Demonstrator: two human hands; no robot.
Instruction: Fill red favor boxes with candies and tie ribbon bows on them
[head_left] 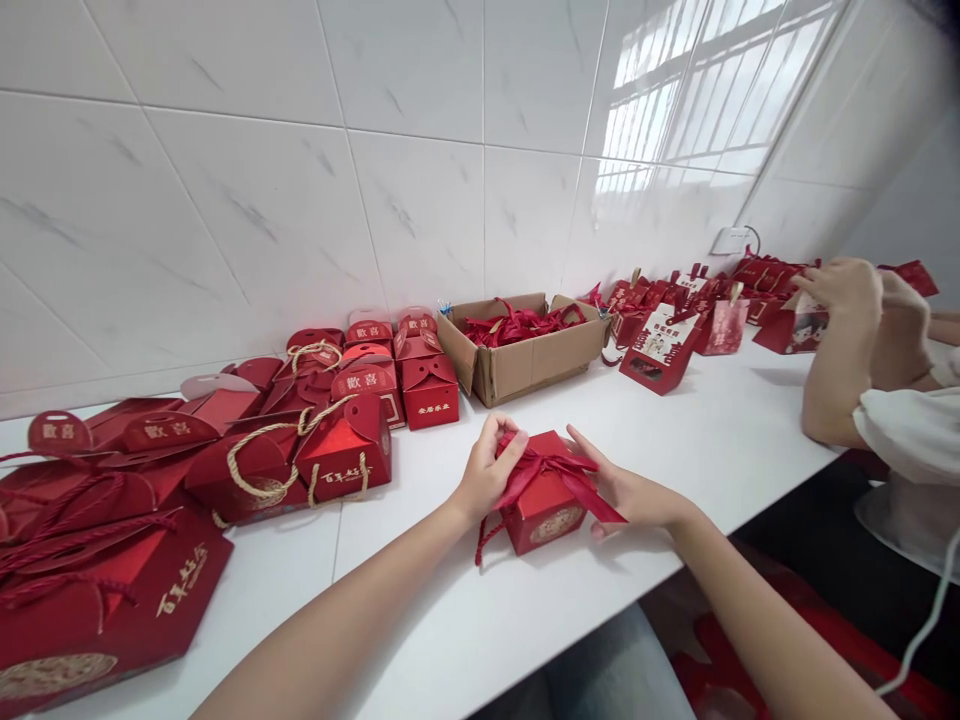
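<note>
A small red gift box (544, 505) stands on the white table in front of me, with a gold round pattern on its near face. A red ribbon (550, 466) is tied in a bow over its top, one tail hanging toward the right. My left hand (489, 470) is closed at the box's left top corner, thumb and fingers pinching the ribbon's left loop. Beside the box's right side, my right hand (626, 492) has its thumb and fingers apart, close to the ribbon tail. A dark red twisted cord (486, 540) hangs at the box's left side.
Several red boxes with rope handles (345, 450) crowd the left. A cardboard box (540, 365) of red ribbons stands by the tiled wall. Red paper gift bags (660, 345) stand farther right, near another person's arms (844, 340). The table's front edge (660, 575) runs close to me.
</note>
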